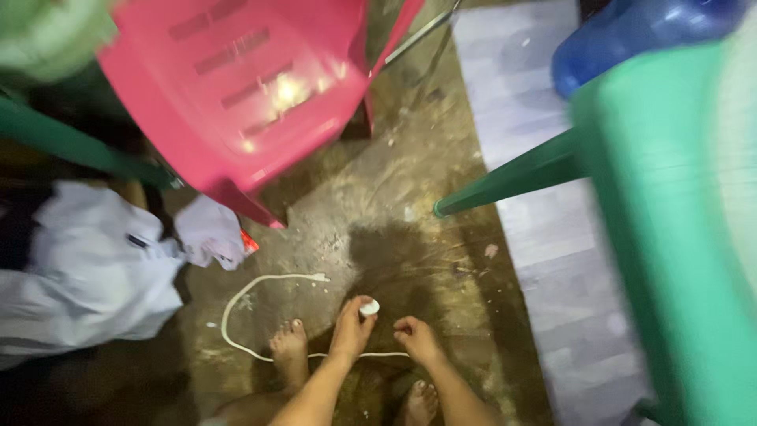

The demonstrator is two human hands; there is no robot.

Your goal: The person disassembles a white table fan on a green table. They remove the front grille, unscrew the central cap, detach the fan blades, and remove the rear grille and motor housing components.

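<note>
White powder line (244,304) is curling over the concrete floor (410,181), and your left hand (351,327) is pinching the small white lump (369,308) just above it. Your right hand (416,338), loosely curled and holding nothing, is resting near that line; keep strokes slow and even.

White plastic bags (87,268) lie crumpled at left, under the pink chair (236,87).

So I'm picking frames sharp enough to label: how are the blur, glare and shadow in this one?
Head view: the green chair at right is smeared by motion blur; glare burns out a patch on the pink chair; a dark shadow lies on the floor above the hands; the left hand with its white disc is fairly sharp.
</note>
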